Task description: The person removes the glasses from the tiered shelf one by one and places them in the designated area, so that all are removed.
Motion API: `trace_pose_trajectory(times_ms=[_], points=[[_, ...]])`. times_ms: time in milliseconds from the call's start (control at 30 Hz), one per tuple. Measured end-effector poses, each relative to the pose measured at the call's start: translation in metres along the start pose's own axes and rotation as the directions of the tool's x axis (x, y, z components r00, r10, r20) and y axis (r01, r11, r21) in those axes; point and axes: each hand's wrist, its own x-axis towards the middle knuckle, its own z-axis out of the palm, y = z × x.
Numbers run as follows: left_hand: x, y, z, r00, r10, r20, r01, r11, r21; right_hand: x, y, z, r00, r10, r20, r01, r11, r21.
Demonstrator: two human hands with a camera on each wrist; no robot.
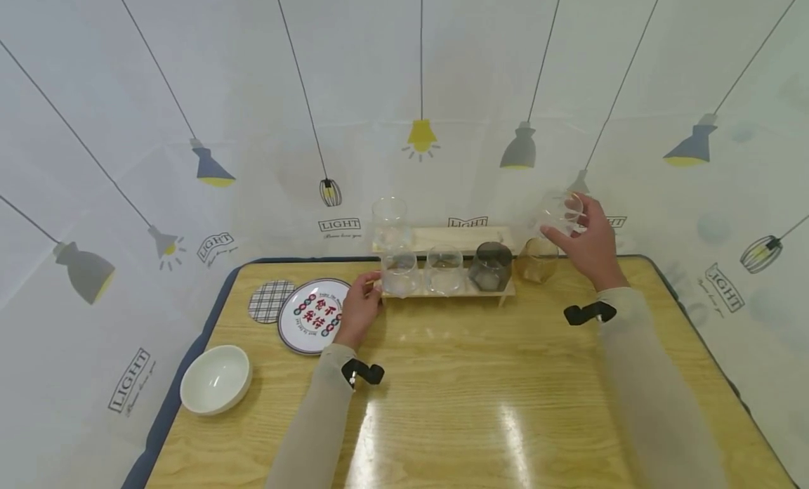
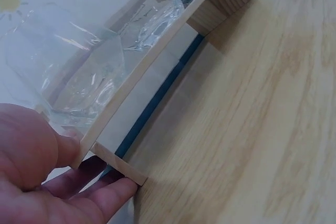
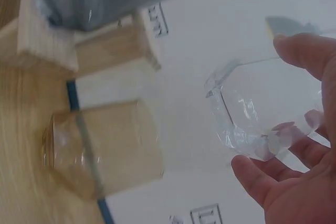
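1. At the rack's (image 1: pixel 442 242) left end, I see the left hand (image 1: pixel 360 312) gripping the wood: thumb over the lower shelf, fingers curled beneath it by the leg. Those fingertips are partly hidden from me by the shelf.
2. Above the amber glass (image 1: pixel 537 263), clear of the table (image 1: pixel 468 376), the right hand (image 1: pixel 590 243) holds a clear glass (image 1: pixel 559 209) between thumb and curled fingers. From the right wrist I make out its base, but the palm hides its far end, and the head view shows only a faint outline against the pale wall (image 1: pixel 379 67).
3. Just right of the rack, the amber glass stands on the table; its rim is hard for me to trace.
4. On the lower shelf I count a left front glass (image 1: pixel 399 272), a right front glass (image 1: pixel 445 272) and a grey glass (image 1: pixel 490 268), which the left wrist view cuts off.
5. On the upper shelf's left end stands a rear glass (image 1: pixel 388 218), its base obscured by the left front glass.
6. To the left, the left hand covers part of the plate's (image 1: pixel 312 303) edge; the plate overlaps a coaster (image 1: pixel 268 301), near a bowl (image 1: pixel 215 380).
7. Both sleeves (image 1: pixel 316 433) run out of my view at the bottom.
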Motion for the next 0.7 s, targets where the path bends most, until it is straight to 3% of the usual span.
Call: trace_pose_trajectory(times_ms=[233,500,700], points=[[0.0,0.001,-0.002,1.0,0.019,-0.004,-0.019,0.999,0.041,-0.006,0.033,-0.018,0.995,0.091,-0.029,-0.092,0.995,-0.046],[0.002,0.0,-0.003,1.0,0.019,0.005,-0.019,0.999,0.041,-0.017,0.083,-0.018,0.973,0.23,-0.038,-0.231,0.973,-0.026],[0.004,-0.001,-0.002,1.0,0.002,0.008,-0.003,0.999,0.033,-0.022,0.114,-0.015,0.961,0.275,-0.021,-0.276,0.961,-0.034]])
